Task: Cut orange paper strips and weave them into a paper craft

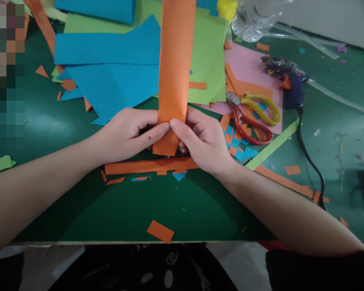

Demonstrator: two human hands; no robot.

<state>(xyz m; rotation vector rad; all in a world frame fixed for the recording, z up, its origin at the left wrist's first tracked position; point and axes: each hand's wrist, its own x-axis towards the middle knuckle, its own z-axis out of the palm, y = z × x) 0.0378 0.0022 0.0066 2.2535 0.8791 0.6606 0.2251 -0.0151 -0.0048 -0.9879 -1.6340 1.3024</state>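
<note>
A long orange paper strip (176, 60) stands up from my hands toward the far side of the table, its short lower end bent toward me. My left hand (130, 131) grips its left edge, thumb on top and fingers curled behind. On the right edge, my right hand (203, 137) pinches it the same way, and the two thumb tips almost meet. Just below lies a folded orange strip (139, 165) on the green table (115, 210). Blue paper sheets (109, 81) and light green paper (208, 60) spread out behind the strip.
Scissors with red and yellow handles (251, 117) lie right of my hands on pink paper (248, 60) and scraps. A blue glue gun (293, 87) with a black cord (309, 157) is farther right. Clear plastic (255, 20) sits at the back. An orange scrap (160, 231) lies near the front edge.
</note>
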